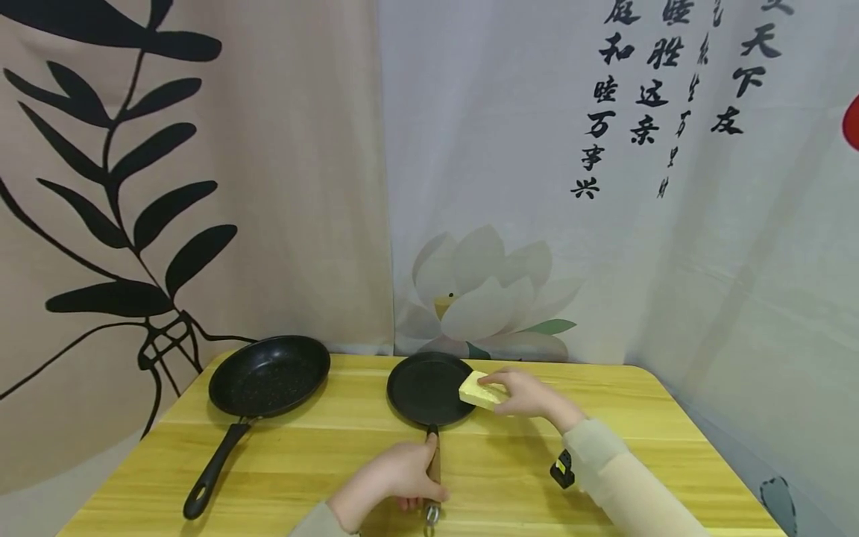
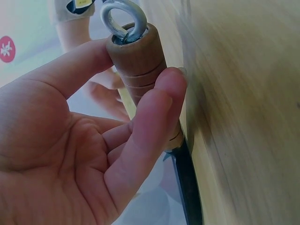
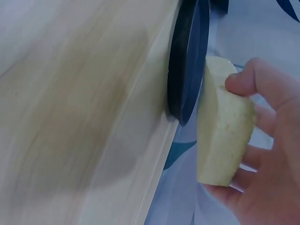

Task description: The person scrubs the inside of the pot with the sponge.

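A small flat black frying pan [image 1: 429,386] sits near the back edge of the table, its wooden handle [image 2: 136,65] pointing toward me. My left hand [image 1: 406,470] grips that handle between thumb and fingers, close to the metal hanging ring [image 2: 124,21] at its end. At the pan's right rim, my right hand [image 1: 530,393] pinches a yellow sponge [image 1: 479,390]. In the right wrist view the sponge [image 3: 225,126] is held by its sides, one end beside the pan's rim [image 3: 190,61]. Whether it touches the rim, I cannot tell.
To the left stands a larger, deeper black frying pan [image 1: 271,375] with a black handle [image 1: 215,470] angled toward the front left. Both pans are on a yellow wooden table [image 1: 537,485]. Behind it hangs a printed curtain [image 1: 503,149] with leaves, a lotus and writing.
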The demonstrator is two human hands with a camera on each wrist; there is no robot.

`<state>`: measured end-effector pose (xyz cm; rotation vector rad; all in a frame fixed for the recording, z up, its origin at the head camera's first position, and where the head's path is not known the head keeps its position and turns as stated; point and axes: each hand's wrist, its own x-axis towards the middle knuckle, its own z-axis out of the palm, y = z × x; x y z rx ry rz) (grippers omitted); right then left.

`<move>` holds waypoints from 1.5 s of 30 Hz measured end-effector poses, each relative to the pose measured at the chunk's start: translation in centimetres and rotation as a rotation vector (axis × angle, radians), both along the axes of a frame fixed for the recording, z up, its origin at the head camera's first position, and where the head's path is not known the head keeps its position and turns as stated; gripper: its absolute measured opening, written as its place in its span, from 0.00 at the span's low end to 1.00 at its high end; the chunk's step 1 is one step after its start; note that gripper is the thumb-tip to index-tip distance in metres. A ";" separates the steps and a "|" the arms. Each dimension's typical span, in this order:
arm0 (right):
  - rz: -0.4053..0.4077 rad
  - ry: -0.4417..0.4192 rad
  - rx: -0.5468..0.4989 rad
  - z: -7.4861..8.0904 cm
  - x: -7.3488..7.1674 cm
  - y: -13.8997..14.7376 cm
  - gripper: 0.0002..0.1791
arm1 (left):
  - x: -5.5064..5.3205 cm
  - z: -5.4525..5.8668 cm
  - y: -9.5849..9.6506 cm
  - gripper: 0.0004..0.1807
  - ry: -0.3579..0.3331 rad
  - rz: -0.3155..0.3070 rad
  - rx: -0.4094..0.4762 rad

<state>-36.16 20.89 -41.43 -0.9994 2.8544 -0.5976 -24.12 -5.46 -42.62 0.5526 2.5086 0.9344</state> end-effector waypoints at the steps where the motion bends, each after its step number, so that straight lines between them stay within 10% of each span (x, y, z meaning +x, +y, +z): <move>1: 0.007 -0.008 0.000 0.1 0.1 -0.3 0.33 | 0.0 0.0 0.0 0.52 0.000 -0.002 -0.002; 45: 0.187 -0.024 0.192 0.7 -0.3 -5.5 0.29 | 0.4 -0.1 0.1 0.54 -0.001 -0.002 -0.006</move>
